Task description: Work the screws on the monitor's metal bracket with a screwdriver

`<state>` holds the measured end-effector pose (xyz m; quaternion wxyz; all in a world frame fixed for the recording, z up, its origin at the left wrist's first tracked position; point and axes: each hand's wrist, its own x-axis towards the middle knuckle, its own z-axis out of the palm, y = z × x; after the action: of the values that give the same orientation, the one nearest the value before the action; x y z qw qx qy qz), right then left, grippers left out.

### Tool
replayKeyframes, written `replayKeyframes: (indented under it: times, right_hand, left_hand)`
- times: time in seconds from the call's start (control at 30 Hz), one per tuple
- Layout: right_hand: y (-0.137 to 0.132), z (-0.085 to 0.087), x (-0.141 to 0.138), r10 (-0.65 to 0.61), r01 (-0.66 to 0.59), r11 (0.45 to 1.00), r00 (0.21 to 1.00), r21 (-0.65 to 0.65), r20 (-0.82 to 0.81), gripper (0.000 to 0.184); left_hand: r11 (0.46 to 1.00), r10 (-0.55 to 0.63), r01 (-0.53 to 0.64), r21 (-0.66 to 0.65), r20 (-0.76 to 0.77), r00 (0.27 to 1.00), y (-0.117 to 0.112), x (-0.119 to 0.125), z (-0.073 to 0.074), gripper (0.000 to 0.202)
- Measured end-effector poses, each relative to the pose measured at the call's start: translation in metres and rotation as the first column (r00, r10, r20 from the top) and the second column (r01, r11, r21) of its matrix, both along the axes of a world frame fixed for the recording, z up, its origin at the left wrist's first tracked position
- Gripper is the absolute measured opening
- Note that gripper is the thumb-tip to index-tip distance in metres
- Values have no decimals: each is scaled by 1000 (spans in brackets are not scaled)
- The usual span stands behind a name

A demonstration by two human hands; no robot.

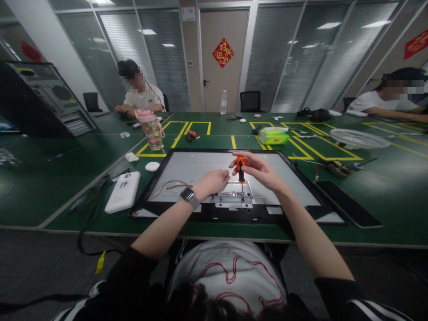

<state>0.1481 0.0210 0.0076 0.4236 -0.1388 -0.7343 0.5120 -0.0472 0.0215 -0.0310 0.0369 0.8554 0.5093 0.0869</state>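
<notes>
A screwdriver [240, 167] with an orange and black handle stands nearly upright, and my right hand [259, 169] has its fingers about that handle. Its shaft points down at a metal bracket [247, 200] on the back of a flat panel [207, 161] with a black frame, which lies on the table in front of me. Just left of the screwdriver, over the panel, my left hand [216, 182] is closed with fingertips together; whatever they may hold is hidden. Thin wires [167, 183] run across the panel's left part.
A white power bank [123, 191] and a pink-lidded bottle [152, 129] stand left of the panel. Beyond it are a green tissue pack [273, 136] and a white fan grille [359, 138]. A dark slab [347, 203] lies at right. Two people sit across the table.
</notes>
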Motion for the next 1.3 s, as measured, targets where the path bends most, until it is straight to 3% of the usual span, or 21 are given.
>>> replayKeyframes:
  times: [0.13,0.37,0.57,0.9,1.17,1.3]
  right_hand:
    - [-5,0,-4,-160,165,984,985,64,-71,38]
    - [-4,-9,-16,-265,260,964,946,-54,-185,33]
    - [-7,-15,-25,-252,246,967,954,-60,-159,34]
    - [-13,-13,-27,-229,226,974,962,-37,-150,30]
    - [-11,-10,-20,-11,7,999,995,-45,-99,28]
    - [-5,-12,-16,-84,80,996,989,-33,-124,21]
  left_hand:
    - [1000,16,-16,-8,-13,1000,-1,1,2,33]
    - [999,29,-30,-26,-17,999,-2,0,3,35]
    - [999,-24,24,-36,-6,1000,-2,-1,3,36]
    - [998,-5,5,-56,9,1000,-1,-1,3,35]
    - [997,-54,54,-63,-11,998,-4,-1,8,28]
    - [998,11,-10,-65,15,1000,-5,0,9,23]
